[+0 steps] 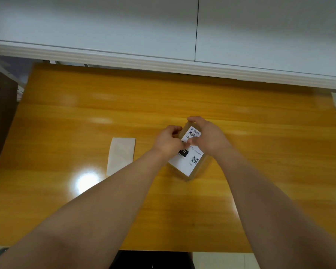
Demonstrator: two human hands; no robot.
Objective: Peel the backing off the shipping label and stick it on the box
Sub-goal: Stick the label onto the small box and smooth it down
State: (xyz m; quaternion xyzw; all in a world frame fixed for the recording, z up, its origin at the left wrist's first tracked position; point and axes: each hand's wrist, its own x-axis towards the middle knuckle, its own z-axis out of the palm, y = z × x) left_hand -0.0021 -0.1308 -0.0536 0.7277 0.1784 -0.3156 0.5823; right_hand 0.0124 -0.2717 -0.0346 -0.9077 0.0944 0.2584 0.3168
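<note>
Table (105, 105): yellow-orange wood grain, glossy, with a bright glare patch at near left.
Box (201, 167): small, tan, right of table centre, turned at an angle.
Shipping label (184, 162): white, printed side up, lying on the box top; barcode at its far end, QR code near its right edge.
Backing (121, 155): pale sheet flat on the table, left of the box, apart from it.
Left hand (168, 141): fingers curled, fingertips down on the label's left part; nothing gripped that shows.
Right hand (208, 135): loosely cupped over the box's far end, thumb pressing the label's middle.
Wall (124, 26): white panelling past the table's far edge.
</note>
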